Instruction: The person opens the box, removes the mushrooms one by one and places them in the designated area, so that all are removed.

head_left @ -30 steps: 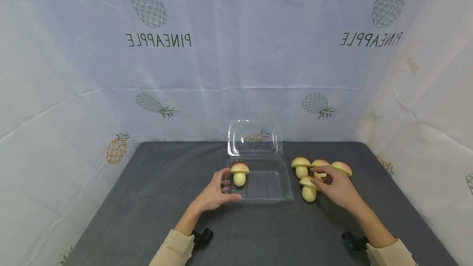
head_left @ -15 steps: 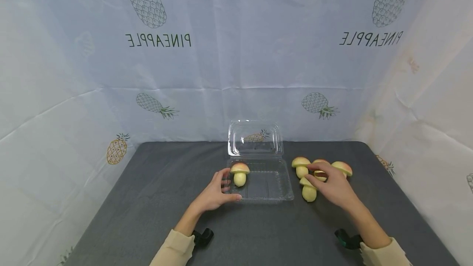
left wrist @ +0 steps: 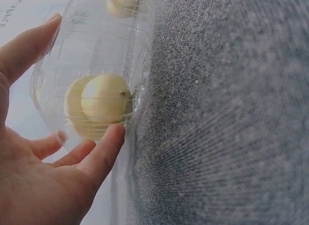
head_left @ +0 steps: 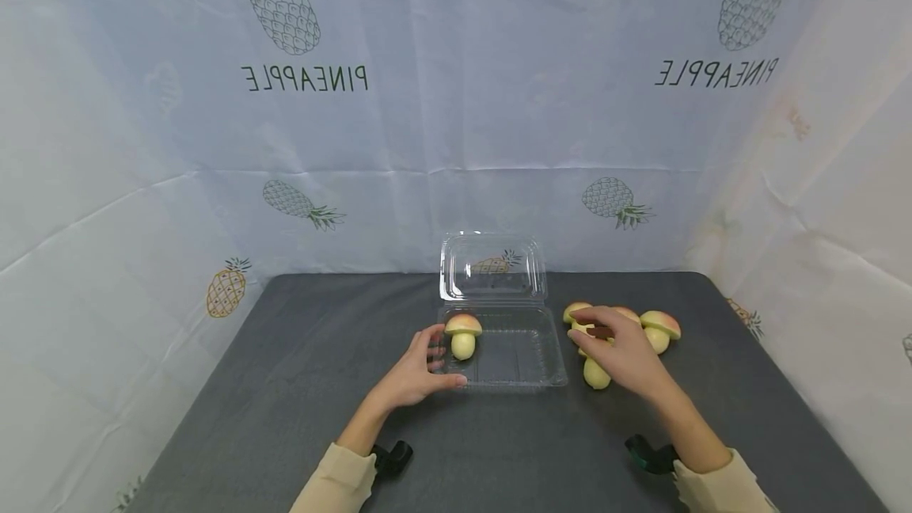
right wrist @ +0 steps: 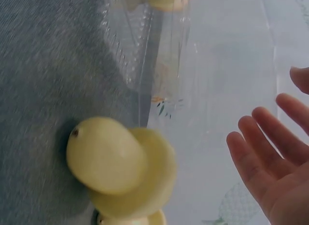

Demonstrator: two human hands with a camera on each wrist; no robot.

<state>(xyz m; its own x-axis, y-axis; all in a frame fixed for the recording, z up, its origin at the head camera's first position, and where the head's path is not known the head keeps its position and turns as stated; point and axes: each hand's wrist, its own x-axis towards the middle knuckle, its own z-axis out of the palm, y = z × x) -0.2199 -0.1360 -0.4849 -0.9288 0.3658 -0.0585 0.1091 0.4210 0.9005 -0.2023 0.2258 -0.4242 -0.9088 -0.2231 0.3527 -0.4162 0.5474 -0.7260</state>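
A clear plastic clamshell box point(head_left: 523, 351) stands with its lid raised, and one toy mushroom point(head_left: 462, 345) with a reddish cap and pale yellow stem is inside at the left. My left hand point(head_left: 409, 374) holds the box's near left corner, thumb at the front rim and fingers along the side; in the left wrist view a fingertip point(left wrist: 115, 133) touches the wall. Over a cluster of toy mushrooms point(head_left: 596, 374) right of the box hovers my right hand point(head_left: 627, 355). Nothing is held in it; the right wrist view shows its fingers point(right wrist: 270, 138) spread, beside a mushroom point(right wrist: 106, 155).
A dark grey cloth-covered table point(head_left: 342, 315) carries everything. Behind it hangs a white sheet point(head_left: 492, 125) printed with pineapples. The raised lid point(head_left: 492, 267) leans up at the box's far side. Another mushroom point(head_left: 660, 331) lies at the cluster's right end.
My right hand has moved left across the cluster, uncovering the rightmost mushroom and overlapping the leftmost one. My left hand, the box and the mushroom in it have stayed put.
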